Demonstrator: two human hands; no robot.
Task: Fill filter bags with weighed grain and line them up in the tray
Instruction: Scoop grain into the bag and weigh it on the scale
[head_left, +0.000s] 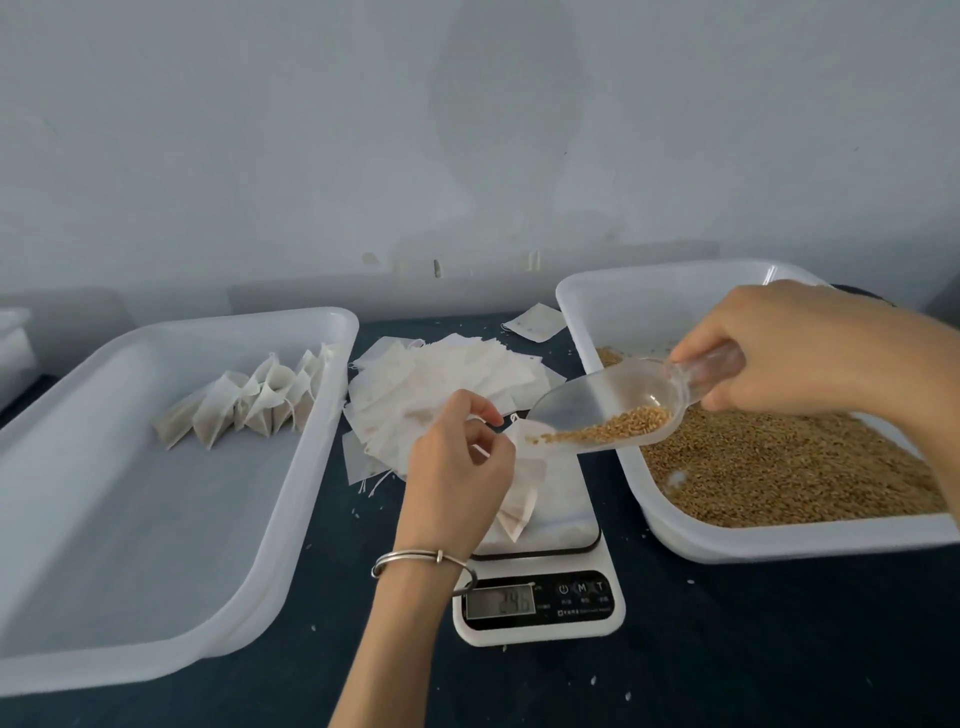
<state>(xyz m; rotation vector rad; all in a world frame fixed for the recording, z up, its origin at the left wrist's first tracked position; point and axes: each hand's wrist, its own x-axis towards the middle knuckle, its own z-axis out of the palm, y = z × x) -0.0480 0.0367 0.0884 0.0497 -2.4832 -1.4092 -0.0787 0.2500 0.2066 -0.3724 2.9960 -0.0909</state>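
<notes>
ITEM: bag-filling step, head view.

Step in hand (judged): pouring scooped grain into one open bag over the scale, to weight.

- Bag (524, 493): white filter bag, standing on scale (540, 597) platform, mouth up, just under scoop lip. Left hand (457, 467) pinches the bag's top edge betw. thumb and fingertips, other fingers curled; wrist low, forearm coming up from the near edge, bracelet (421, 561) on wrist.
- Scoop (613, 410): clear plastic, tilted lip-down toward bag mouth, small heap of grain near the lip. Right hand (795, 348) wraps the handle, fingers curled round it, palm down, arm reaching in from the right above the grain tray (587, 301).
- Grain (789, 467): loose in right tray, approx. half the floor covered.
- Filled bags (249, 400): short row leaning together at far end of left tray (171, 332); most of the tray not yet used.
- Empty bags (441, 384): loose pile on counter (727, 649) betw. trays, behind the scale.

How to do it well (advice): keep mouth held wide and lip of scoop right over it; tip slowly, tap out a few grains at a time; don't press down on bag, or readout goes false. Display digits blurred, can't read. Stray grains already on counter, so spill risk is real.
</notes>
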